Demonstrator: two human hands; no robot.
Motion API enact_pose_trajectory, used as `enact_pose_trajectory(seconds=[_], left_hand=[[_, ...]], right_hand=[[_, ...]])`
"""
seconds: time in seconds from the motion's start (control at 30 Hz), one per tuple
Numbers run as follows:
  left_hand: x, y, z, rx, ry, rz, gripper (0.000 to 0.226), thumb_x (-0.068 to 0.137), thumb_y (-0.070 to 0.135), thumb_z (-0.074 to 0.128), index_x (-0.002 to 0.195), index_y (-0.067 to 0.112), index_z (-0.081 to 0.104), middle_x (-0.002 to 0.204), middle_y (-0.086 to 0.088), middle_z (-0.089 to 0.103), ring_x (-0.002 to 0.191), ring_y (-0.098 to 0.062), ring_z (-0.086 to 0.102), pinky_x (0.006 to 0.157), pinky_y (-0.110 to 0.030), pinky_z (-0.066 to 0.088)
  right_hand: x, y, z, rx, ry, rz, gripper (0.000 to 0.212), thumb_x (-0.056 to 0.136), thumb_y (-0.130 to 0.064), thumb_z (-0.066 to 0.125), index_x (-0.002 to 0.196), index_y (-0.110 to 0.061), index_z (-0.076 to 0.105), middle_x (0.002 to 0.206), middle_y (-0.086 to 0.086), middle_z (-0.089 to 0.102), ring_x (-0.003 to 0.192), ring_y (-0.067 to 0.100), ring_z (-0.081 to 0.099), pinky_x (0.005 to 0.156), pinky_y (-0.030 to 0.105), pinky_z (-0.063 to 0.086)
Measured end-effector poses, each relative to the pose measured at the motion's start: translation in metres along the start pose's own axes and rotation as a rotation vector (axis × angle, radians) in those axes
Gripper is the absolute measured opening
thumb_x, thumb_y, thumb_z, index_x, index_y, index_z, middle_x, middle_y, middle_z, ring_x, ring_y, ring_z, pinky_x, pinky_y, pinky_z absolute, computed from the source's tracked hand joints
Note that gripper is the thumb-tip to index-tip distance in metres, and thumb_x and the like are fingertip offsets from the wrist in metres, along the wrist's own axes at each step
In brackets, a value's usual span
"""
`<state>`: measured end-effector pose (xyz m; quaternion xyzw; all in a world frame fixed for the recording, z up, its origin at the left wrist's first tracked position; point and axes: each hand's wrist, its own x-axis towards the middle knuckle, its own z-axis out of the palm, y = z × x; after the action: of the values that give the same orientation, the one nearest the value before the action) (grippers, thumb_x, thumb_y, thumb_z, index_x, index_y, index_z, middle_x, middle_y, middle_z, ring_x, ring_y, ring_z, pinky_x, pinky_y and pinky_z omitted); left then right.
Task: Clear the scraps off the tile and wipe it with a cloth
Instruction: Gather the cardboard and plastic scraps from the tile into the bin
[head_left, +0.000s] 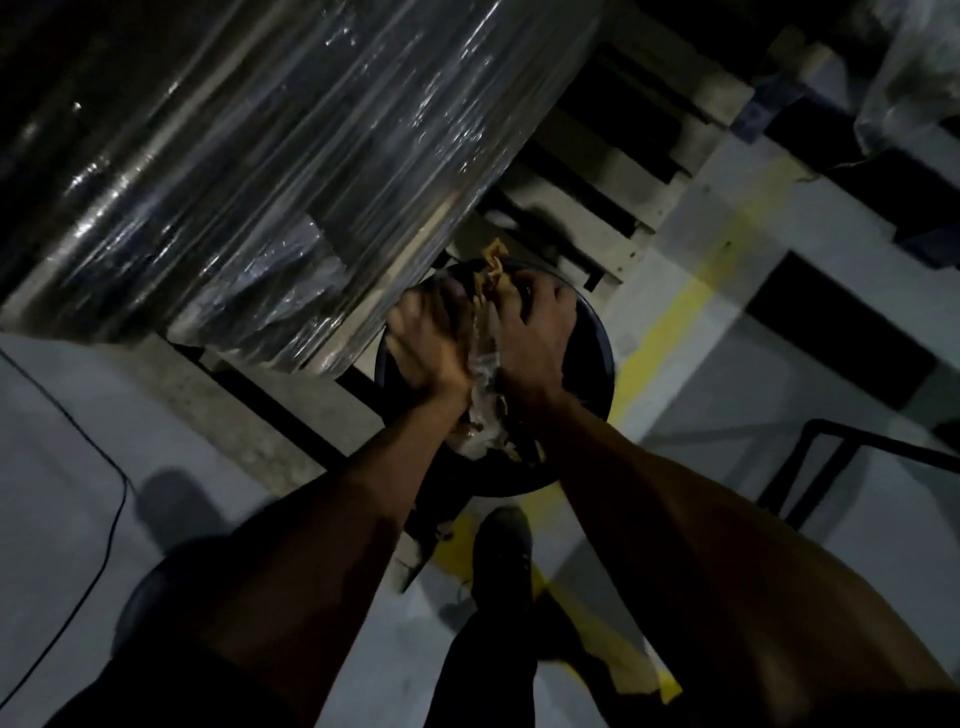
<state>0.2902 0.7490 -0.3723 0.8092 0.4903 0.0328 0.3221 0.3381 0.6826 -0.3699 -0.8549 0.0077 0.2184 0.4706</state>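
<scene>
Both hands are together over a round dark bin (597, 364) on the floor; the left hand (426, 343) and the right hand (535, 332) press a bundle of scraps (485, 364) between them, pale crumpled film with some tan, paper-like strips sticking up at the far end; the fingers of each hand curl round the bundle, though motion blur and dim light make the exact hold hard to read, so this is probably a two-handed clutch rather than a pinch. The scraps sit directly above the bin's mouth, and more pale litter shows inside it below the wrists.

The tile itself and the cloth are not in view; the frame shows only grey floor with a yellow line (691, 291), a wooden pallet (613, 218) carrying a large load wrapped in clear stretch film (291, 156), a thin black cable (104, 561) on the left, and the person's dark shoe (501, 540) near the bin.

Judging by this, the clearing step is in hand, at the point of dumping the gathered waste; the wiping is not yet begun. The next move calls for opening both hands so the whole bundle drops inside the rim, since clingy film may stick to the palms or catch on the edge; then finding the cloth and returning to the tile.
</scene>
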Motion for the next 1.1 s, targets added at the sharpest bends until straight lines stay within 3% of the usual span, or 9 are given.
enact_pose_trajectory(seconds=[0.13,0.23,0.3,0.4,0.53,0.67,0.77,0.97,1.1], left_hand=[[0.004,-0.009,0.01,0.047,0.017,0.075,0.047,0.088,0.038,0.035,0.109,0.007,0.063,0.111,-0.016,0.059,0.105,-0.031,0.05,0.09,-0.035,0.033],[0.007,-0.017,0.01,0.114,-0.107,0.117,0.052,0.089,0.037,0.031,0.112,0.003,0.063,0.115,-0.021,0.06,0.112,-0.035,0.052,0.098,-0.041,0.034],[0.007,-0.02,0.006,0.149,-0.179,0.162,0.059,0.091,0.041,0.024,0.115,0.001,0.061,0.116,-0.022,0.061,0.112,-0.037,0.054,0.101,-0.046,0.036],[0.003,-0.017,-0.006,0.143,-0.129,0.174,0.065,0.094,0.045,0.019,0.114,0.002,0.063,0.11,-0.021,0.066,0.103,-0.036,0.062,0.093,-0.045,0.045],[-0.005,-0.009,-0.023,0.054,-0.067,0.133,0.034,0.102,0.023,0.038,0.123,0.007,0.061,0.118,-0.015,0.066,0.108,-0.031,0.062,0.089,-0.032,0.043],[-0.021,0.003,-0.045,-0.135,-0.054,0.091,0.03,0.1,0.021,0.043,0.123,0.014,0.061,0.113,-0.013,0.069,0.104,-0.032,0.063,0.087,-0.035,0.048],[-0.043,0.022,-0.068,-0.174,-0.087,0.104,0.033,0.096,0.021,0.046,0.126,0.017,0.06,0.116,-0.009,0.069,0.107,-0.029,0.064,0.092,-0.041,0.051],[-0.091,0.084,-0.119,-0.167,-0.248,0.083,0.034,0.097,0.021,0.046,0.127,0.013,0.061,0.131,-0.01,0.061,0.119,-0.028,0.057,0.102,-0.035,0.044],[-0.136,0.123,-0.158,-0.202,-0.31,0.165,0.03,0.099,0.02,0.046,0.124,0.01,0.062,0.129,-0.008,0.061,0.117,-0.023,0.056,0.084,-0.018,0.037]], right_hand=[[0.008,0.019,0.002,-0.211,0.046,-0.127,0.034,0.098,-0.031,0.038,0.1,-0.005,0.059,0.111,0.018,0.047,0.101,0.031,0.046,0.081,0.029,0.029],[0.014,0.028,-0.004,-0.426,-0.129,-0.145,0.03,0.1,-0.026,0.039,0.11,-0.009,0.062,0.115,0.015,0.054,0.104,0.032,0.052,0.081,0.033,0.037],[0.013,0.028,-0.011,-0.46,-0.218,-0.166,0.024,0.096,-0.02,0.041,0.102,-0.011,0.062,0.11,0.013,0.058,0.101,0.032,0.057,0.076,0.034,0.042],[0.008,0.023,-0.025,-0.361,-0.263,-0.164,0.024,0.094,-0.012,0.043,0.105,-0.01,0.064,0.111,0.012,0.065,0.101,0.03,0.061,0.075,0.027,0.04],[0.004,0.014,-0.051,-0.267,-0.185,-0.11,0.034,0.094,-0.009,0.046,0.122,-0.01,0.064,0.126,0.008,0.065,0.116,0.023,0.058,0.089,0.021,0.039],[-0.009,0.0,-0.08,-0.284,-0.135,-0.056,0.033,0.094,-0.011,0.044,0.119,-0.012,0.066,0.122,0.007,0.067,0.11,0.025,0.061,0.077,0.02,0.038],[-0.032,-0.023,-0.109,-0.253,-0.079,-0.001,0.031,0.094,-0.014,0.044,0.115,-0.012,0.067,0.118,0.01,0.068,0.108,0.029,0.061,0.08,0.027,0.042],[-0.101,-0.073,-0.178,-0.113,-0.001,0.086,0.034,0.091,-0.025,0.044,0.11,-0.013,0.07,0.113,0.008,0.071,0.104,0.027,0.063,0.086,0.03,0.048],[-0.145,-0.102,-0.236,-0.064,0.031,0.063,0.047,0.086,-0.035,0.038,0.116,-0.012,0.067,0.115,0.009,0.07,0.106,0.03,0.063,0.091,0.044,0.051]])
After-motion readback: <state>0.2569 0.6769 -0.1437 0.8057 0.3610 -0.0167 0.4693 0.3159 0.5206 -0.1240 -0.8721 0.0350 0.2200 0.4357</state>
